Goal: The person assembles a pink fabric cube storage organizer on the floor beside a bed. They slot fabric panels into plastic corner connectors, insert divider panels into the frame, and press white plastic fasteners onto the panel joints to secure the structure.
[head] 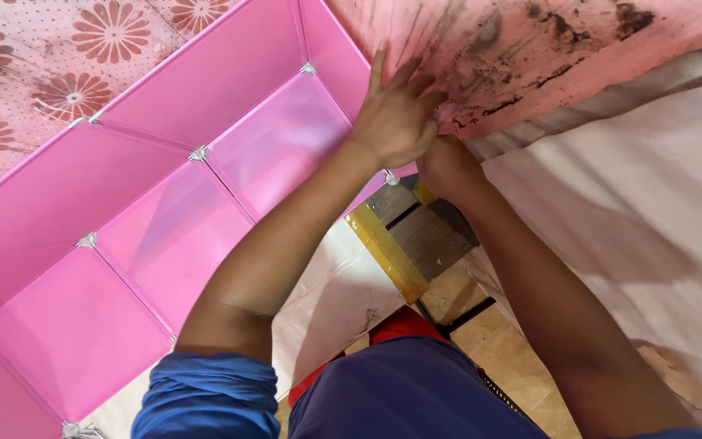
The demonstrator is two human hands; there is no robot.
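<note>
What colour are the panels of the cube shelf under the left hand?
Pink, translucent panels joined by small pale corner connectors; the head view shows it.

Blue short sleeve, blue shirt front — bare forearms, two bare hands, no rings.

1. There is one view only, from a camera worn on the person's head, so no second view shares the scene.
2. It looks steeply down over the person's blue sleeves and both forearms.
3. It sits close: the left hand and right hand lie near the upper middle of the picture.
4. The pink panel shelf fills the left half, a pale cloth the right, and the stained pink wall runs across the top.
</note>
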